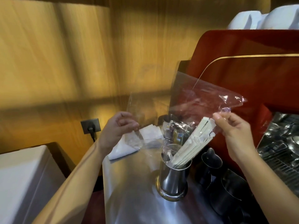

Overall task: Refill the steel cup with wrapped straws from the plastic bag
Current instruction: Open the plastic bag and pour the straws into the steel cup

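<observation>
On the far left a white appliance [24,180] stands below a wall socket [91,126]. Next comes the left hand [116,126], pinching one edge of the clear plastic bag [191,104] between thumb and fingers; white napkins [142,141] lie on the steel counter [129,191] behind it. At the centre stands one steel cup [173,180], and a bundle of wrapped straws [191,147] slants down from the bag into its mouth, too many and too tightly packed to count. A second shiny holder [171,126] sits behind. The right hand [234,131] pinches the bag's other side, just beside the straws' upper ends. Two dark jugs [223,180] stand to the right, against one red coffee machine [242,70].

The bag looks thin, limp and slippery, so it is probably best held by its edges, as both hands do. The straws seem light and fairly stiff but bendable, and their paper sleeves could tear; gripping the bundle mid-length should suit.
</observation>
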